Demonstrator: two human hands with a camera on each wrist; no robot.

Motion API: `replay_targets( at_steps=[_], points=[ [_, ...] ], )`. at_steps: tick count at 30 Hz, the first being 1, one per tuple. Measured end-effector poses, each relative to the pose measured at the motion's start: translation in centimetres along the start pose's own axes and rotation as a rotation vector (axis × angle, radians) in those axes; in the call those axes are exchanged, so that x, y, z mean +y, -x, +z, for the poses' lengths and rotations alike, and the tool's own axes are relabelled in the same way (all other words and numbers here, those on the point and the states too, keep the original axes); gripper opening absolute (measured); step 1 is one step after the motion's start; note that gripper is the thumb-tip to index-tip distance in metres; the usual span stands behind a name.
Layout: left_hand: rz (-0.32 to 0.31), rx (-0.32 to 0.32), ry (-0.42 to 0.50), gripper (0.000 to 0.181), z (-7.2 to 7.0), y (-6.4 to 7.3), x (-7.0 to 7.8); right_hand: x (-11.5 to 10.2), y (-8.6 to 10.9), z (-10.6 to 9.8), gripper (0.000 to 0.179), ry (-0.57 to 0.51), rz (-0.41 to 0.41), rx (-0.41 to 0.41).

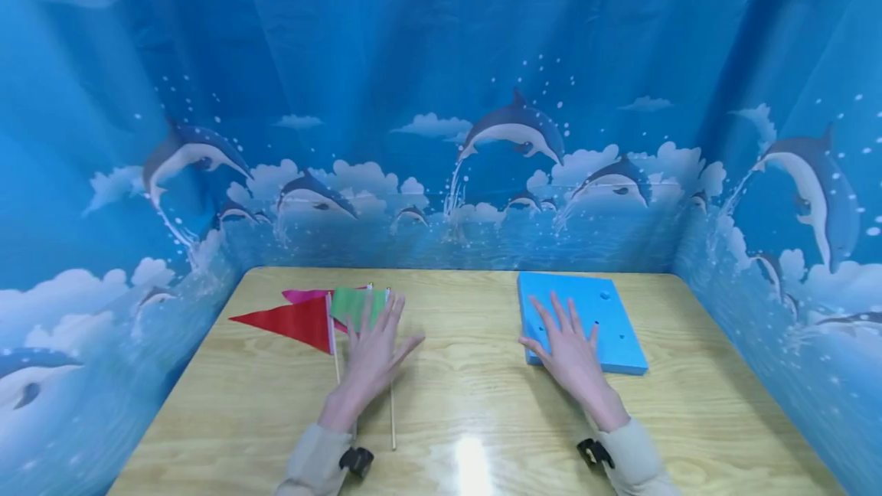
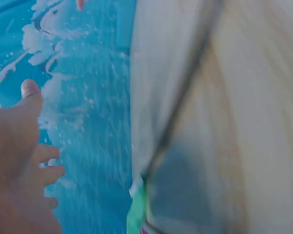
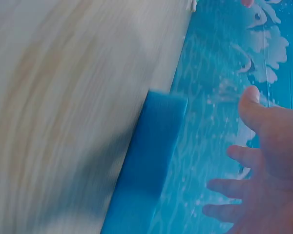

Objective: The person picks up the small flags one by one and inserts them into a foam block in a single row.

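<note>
My left hand, its fingers spread, hovers over several small flags on thin sticks and holds nothing. A red triangular flag points left. Beside it lies a green flag, partly hidden by my fingers, with a magenta flag showing behind. One pale stick runs toward the front. Over a flat blue block with small holes, my right hand is also spread and holding nothing. In the right wrist view a gap separates that hand from the block's side.
A wooden table carries everything. Blue curtain with printed dolphins closes in the back and both sides. Black straps with small mounts sit at both wrists.
</note>
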State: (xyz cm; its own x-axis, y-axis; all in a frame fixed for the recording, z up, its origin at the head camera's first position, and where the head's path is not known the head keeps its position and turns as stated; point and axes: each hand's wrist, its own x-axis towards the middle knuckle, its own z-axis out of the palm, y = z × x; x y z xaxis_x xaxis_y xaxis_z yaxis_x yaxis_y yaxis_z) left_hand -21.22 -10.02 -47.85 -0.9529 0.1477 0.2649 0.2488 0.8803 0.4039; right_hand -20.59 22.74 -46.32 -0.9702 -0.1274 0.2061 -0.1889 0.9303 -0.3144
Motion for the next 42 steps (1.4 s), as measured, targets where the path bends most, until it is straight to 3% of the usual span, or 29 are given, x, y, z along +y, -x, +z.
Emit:
replay_targets(
  at_steps=[5,10,14,21,26,32,42],
  points=[
    [0.076,0.046,0.157,0.064,0.1,-1.3,2.9,2.9,0.7,-1.7,0.065,-0.013,-0.049,0.098],
    [0.194,0.072,0.225,0.053,0.9,-2.8,6.2,6.4,1.2,-3.4,0.065,-0.051,-0.085,0.146],
    [0.260,0.014,0.235,0.052,2.3,-4.2,8.7,9.2,1.4,-4.1,0.066,-0.065,-0.082,0.131],
    [0.301,-0.148,0.191,0.059,6.0,-6.0,11.7,13.7,1.5,-4.0,0.070,-0.031,-0.097,0.056],
    [0.338,-0.274,0.146,0.065,8.3,-6.5,13.3,15.8,2.1,-4.1,0.077,-0.032,-0.053,-0.057],
    [0.351,-0.394,0.077,0.071,9.4,-6.6,14.3,16.6,2.5,-4.1,0.077,-0.030,-0.005,-0.178],
    [0.335,-0.431,0.050,0.073,9.8,-6.7,14.3,16.8,2.5,-4.0,0.078,-0.042,0.012,-0.205]
  ],
)
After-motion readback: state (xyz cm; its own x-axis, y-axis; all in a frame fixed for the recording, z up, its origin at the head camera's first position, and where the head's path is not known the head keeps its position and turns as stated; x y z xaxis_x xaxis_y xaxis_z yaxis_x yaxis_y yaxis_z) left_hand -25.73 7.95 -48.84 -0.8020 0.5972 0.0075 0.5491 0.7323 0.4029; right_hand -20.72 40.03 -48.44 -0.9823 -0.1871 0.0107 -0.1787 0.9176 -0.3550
